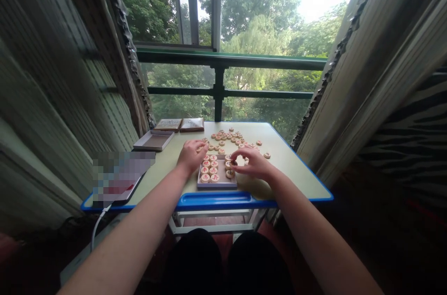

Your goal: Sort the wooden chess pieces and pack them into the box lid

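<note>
A shallow open box stands at the near middle of the table. On its left side lie red-marked xiangqi pieces in two columns; along its right wall is a column of dark-marked pieces. My left hand is at the box's far left corner, its fingers curled on a red-marked piece. At the right wall, my right hand pinches a xiangqi piece between thumb and fingers, over the dark column. Many loose pieces are scattered beyond the box.
An empty box lid lies at the table's left, with two flat packets behind it. A tablet-like device with a white cable rests at the left edge. The table has a blue rim; a window railing stands beyond.
</note>
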Demonstrator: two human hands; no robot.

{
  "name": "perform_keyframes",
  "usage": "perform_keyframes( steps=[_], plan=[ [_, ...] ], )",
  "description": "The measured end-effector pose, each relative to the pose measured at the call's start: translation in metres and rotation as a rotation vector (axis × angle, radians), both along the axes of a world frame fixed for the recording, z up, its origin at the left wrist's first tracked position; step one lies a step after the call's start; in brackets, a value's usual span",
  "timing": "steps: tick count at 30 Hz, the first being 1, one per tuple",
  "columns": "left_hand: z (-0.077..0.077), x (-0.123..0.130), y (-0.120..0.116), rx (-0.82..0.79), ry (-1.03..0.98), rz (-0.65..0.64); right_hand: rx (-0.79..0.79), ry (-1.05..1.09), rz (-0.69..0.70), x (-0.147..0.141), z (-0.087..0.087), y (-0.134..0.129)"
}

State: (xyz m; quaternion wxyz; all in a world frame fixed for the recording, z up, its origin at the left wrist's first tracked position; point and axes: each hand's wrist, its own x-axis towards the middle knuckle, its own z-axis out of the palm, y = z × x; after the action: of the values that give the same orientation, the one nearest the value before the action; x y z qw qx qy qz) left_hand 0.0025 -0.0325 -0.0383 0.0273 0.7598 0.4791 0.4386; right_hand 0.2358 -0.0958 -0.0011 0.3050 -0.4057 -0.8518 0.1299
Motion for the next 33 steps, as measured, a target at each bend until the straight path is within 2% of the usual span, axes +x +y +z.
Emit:
perform_keyframes(
  steps=[4,11,21,33],
  plan=[
    [0.0,-0.001,0.001,0.03,-0.023,0.024,-0.056,-0.031,0.047,-0.004,-0.001,-0.003],
    [0.002,0.002,-0.001,0.026,-0.036,0.039,-0.02,-0.097,0.092,-0.007,0.001,-0.005],
    [0.002,0.002,0.0,0.024,-0.025,0.043,-0.003,-0.124,0.078,-0.011,-0.002,-0.006],
    [0.0,0.001,0.002,0.031,-0.033,0.052,-0.032,-0.134,0.043,-0.009,0.004,-0.009]
  ],
)
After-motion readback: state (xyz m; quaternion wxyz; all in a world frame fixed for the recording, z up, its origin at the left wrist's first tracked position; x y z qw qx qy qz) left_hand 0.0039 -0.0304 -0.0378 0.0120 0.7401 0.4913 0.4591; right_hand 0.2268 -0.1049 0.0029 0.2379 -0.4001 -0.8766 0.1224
